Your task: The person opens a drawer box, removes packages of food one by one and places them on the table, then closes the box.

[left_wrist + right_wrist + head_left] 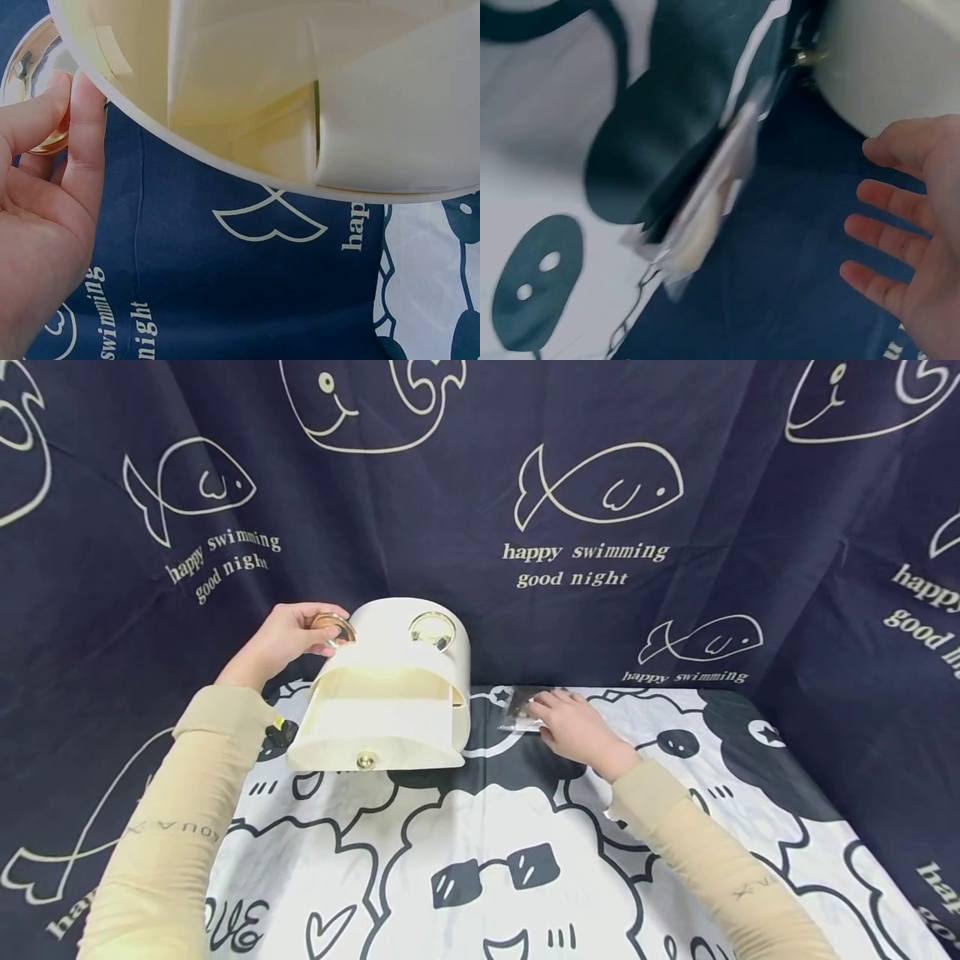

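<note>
The left hand (pixel 288 633) is pinching a gold ring (pixel 350 629) at the upper left of a white box (pixel 461 652); a second ring (pixel 452 628) is sitting further right, above the jutting drawer (pixel 375 710). On the worktop (pixel 480 827), a clear plastic bag (pixel 513 720) is lying between box and right hand (pixel 576 728), its long side running crosswise to the fingers. That nearer hand is hovering apart from it, fingers spread; no obstacle is showing between.
</note>
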Demonstrator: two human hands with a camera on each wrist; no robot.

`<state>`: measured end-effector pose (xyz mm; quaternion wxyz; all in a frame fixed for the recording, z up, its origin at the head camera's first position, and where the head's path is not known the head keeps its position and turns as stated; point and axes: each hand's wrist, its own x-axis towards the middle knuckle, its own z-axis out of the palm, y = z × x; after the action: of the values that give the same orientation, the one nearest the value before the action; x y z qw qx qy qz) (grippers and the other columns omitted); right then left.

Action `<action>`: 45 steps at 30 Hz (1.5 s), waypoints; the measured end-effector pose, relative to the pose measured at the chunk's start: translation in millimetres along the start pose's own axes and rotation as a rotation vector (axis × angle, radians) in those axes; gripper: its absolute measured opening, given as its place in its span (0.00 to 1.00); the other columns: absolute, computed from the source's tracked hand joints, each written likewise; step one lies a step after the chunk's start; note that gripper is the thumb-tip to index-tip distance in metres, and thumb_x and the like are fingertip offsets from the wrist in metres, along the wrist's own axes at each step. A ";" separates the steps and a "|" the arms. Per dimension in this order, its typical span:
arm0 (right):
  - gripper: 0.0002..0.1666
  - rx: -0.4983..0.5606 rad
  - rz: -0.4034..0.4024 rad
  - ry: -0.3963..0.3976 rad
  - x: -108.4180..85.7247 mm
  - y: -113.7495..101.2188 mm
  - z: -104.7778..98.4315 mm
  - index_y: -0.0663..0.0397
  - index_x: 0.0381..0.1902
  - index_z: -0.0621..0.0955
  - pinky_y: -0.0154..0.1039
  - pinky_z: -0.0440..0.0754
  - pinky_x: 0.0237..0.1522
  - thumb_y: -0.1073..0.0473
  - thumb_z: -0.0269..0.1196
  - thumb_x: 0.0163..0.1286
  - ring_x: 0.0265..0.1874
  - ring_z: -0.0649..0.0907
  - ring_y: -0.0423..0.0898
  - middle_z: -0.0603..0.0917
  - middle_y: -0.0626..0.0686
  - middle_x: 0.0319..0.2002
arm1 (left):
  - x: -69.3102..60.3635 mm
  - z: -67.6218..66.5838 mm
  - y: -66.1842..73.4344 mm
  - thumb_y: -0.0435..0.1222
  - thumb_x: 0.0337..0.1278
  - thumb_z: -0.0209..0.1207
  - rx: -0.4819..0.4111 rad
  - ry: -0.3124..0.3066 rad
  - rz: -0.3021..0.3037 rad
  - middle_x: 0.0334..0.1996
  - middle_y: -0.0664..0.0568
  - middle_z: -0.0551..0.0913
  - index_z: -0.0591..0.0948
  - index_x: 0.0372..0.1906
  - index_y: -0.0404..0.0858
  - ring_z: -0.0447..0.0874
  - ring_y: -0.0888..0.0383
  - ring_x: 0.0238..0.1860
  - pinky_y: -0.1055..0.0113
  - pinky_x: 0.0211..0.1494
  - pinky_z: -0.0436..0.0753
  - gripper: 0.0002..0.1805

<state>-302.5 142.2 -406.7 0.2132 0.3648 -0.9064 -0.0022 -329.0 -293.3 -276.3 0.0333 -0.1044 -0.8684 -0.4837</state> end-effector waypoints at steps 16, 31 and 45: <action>0.21 0.108 0.022 0.175 3.3 -38.1 -28.2 0.50 0.47 0.80 0.51 0.76 0.45 0.65 0.66 0.53 0.45 0.78 0.52 0.80 0.52 0.46 | 2.2 0.2 3.8 0.29 0.59 0.59 -0.039 0.006 -0.013 0.32 0.61 0.85 0.76 0.55 0.33 0.84 0.65 0.31 0.72 0.36 0.85 0.18; 0.21 0.206 -0.040 0.357 3.5 -76.1 -65.6 0.50 0.48 0.79 0.47 0.79 0.44 0.65 0.65 0.54 0.48 0.78 0.51 0.79 0.53 0.49 | 0.6 1.1 -1.8 0.30 0.58 0.60 -0.069 0.004 -0.012 0.32 0.62 0.85 0.76 0.56 0.32 0.84 0.65 0.33 0.69 0.38 0.85 0.19; 0.18 0.314 -0.128 0.534 9.1 -107.4 -91.0 0.53 0.47 0.80 0.42 0.77 0.51 0.65 0.62 0.57 0.48 0.78 0.48 0.79 0.51 0.48 | -1.0 1.1 -0.8 0.29 0.59 0.59 -0.046 0.011 -0.022 0.34 0.57 0.86 0.75 0.56 0.33 0.83 0.65 0.32 0.67 0.39 0.86 0.19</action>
<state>-202.1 71.1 -337.7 0.3841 0.4372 -0.7828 0.2203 -328.2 -292.9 -277.6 0.0302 -0.0931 -0.8579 -0.5044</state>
